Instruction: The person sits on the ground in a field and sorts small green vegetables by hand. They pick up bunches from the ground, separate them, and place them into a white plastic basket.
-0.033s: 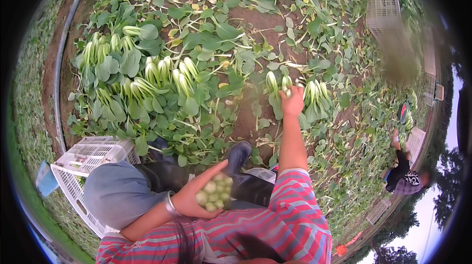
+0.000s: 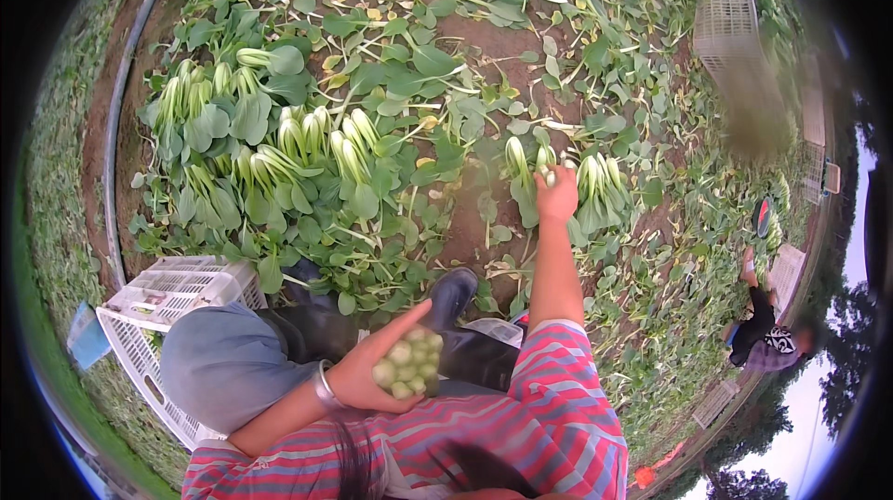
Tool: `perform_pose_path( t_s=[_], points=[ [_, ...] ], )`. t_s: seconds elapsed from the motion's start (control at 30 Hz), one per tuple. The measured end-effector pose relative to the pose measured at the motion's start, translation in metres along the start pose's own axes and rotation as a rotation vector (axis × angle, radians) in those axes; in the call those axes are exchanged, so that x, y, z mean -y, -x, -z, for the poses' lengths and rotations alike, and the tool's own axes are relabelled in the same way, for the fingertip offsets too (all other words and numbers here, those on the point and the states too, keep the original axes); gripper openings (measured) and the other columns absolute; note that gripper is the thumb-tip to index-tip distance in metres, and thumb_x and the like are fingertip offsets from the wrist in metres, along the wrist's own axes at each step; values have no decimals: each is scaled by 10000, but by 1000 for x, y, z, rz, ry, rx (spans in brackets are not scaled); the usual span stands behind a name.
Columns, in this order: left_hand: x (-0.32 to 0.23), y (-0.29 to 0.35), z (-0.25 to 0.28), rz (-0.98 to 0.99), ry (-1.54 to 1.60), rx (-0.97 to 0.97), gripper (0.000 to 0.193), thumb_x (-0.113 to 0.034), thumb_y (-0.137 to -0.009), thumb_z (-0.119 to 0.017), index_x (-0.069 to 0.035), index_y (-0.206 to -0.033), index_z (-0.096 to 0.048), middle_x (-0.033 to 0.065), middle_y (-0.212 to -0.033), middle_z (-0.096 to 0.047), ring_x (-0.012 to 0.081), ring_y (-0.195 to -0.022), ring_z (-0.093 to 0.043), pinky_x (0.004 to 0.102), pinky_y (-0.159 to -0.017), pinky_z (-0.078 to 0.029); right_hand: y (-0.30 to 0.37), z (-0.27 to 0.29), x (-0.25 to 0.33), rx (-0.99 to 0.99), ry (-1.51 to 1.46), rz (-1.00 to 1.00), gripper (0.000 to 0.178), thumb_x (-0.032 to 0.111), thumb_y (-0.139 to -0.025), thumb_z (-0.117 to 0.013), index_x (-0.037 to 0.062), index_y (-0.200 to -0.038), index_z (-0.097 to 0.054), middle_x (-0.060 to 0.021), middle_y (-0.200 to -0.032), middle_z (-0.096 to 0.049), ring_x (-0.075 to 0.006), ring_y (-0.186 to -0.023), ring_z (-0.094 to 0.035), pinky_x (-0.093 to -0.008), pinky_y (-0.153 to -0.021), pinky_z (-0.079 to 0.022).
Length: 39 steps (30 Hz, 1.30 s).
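In my left hand (image 2: 372, 374), close to my lap, is a bunch of bok choy (image 2: 409, 363) with its pale round stem ends facing up. My left fingers wrap round its side. My right arm reaches out to the ground, where my right hand (image 2: 556, 195) has its fingers closed round bok choy stems (image 2: 547, 165). One loose bok choy (image 2: 517, 170) lies just left of that hand. Right beside it, a bunch of bok choy (image 2: 603, 188) rests with white bases pointing away from me. The fingertips are partly hidden by the back of my right hand.
Several bok choy heaps (image 2: 265, 156) lie on leaf-strewn soil at the left. A white plastic crate (image 2: 177, 291) stands by my left knee, with a blue container (image 2: 88, 337) behind it. Another crate (image 2: 724, 7) is far right. A person (image 2: 767, 337) is at the right edge.
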<state>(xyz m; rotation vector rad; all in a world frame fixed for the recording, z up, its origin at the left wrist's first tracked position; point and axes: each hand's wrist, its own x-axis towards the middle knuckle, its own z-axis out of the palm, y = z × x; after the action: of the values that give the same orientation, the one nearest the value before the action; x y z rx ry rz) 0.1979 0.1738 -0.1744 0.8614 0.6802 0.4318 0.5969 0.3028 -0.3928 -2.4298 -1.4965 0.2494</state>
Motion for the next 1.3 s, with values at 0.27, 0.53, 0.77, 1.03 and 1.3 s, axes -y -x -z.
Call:
perform_pose_path(
  t_s=[0.27,0.53,0.77,1.03,1.3],
  points=[
    [-16,32,-24,-419,-339,-143,1005,-148,-686,-875,-65,-1577,-418,212,-1675,-318,288,-1523,-381,437,-1189,-384,146,207,151,438,-695,325,257,71,-878,-755,38,-1133,-751,-96,-1145,-624,-245,-1074,-630,-358,-954,-504],
    [-23,121,-61,-566,-417,-8,963,-217,-639,-898,-87,-1504,-497,173,-1553,-406,334,-1454,-436,453,-1201,-356,295,296,213,542,-1020,376,286,151,-962,-739,42,-1225,-715,-99,-1231,-610,-216,-1164,-593,-342,-1015,-479],
    [-51,201,-84,-713,-448,-193,898,-111,-656,-898,-99,-1458,-494,178,-1575,-433,292,-1421,-488,417,-1171,-409,366,323,241,212,-1225,418,322,276,-980,-759,38,-1173,-661,-113,-1007,-672,-246,-1018,-647,-368,-895,-527],
    [-113,268,-94,-916,-669,-443,923,-254,-666,-938,-72,-1451,-488,140,-1334,-632,307,-1229,-627,428,-1078,-486,421,364,331,-91,-927,860,943,770,-923,-588,-27,-1410,-458,-287,-1416,-460,-415,-1324,-477,-521,-1096,-399],
    [-249,382,-71,-585,-1419,-402,873,-318,-589,-934,-70,-1347,-578,131,-1225,-675,345,-1123,-673,431,-991,-523,468,354,446,488,-1603,878,1241,740,-940,-590,14,-1639,133,-292,-1725,-9,-443,-1610,-80,-596,-1272,-96]
  ],
)
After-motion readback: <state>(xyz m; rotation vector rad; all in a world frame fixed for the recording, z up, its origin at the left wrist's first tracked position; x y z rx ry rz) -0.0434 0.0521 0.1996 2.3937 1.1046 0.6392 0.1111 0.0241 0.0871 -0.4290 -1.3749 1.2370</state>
